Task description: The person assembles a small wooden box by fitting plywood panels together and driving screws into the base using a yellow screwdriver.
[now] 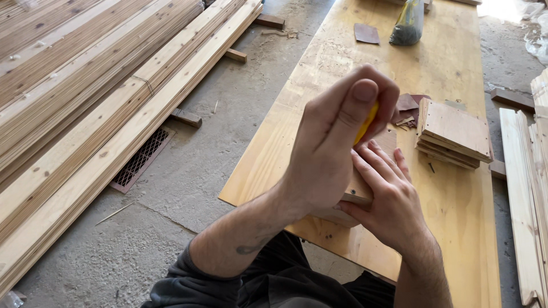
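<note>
My left hand [337,142] is raised over the workbench [456,228], fingers closed around a small yellow tool [366,123] that pokes out between thumb and fingers. My right hand [388,197] lies on a small wooden block [355,193] near the bench's front edge, fingers spread over its top and thumb under its side. Most of the block is hidden by both hands. The yellow tool's tip points down at the block just above my right fingers.
A stack of thin square wood pieces [454,132] sits right of my hands, with brown sandpaper scraps [406,108] beside it. Another sandpaper piece [366,33] and a dark bagged object [407,24] lie farther back. Long planks [85,114] cover the floor at left, boards [525,188] at right.
</note>
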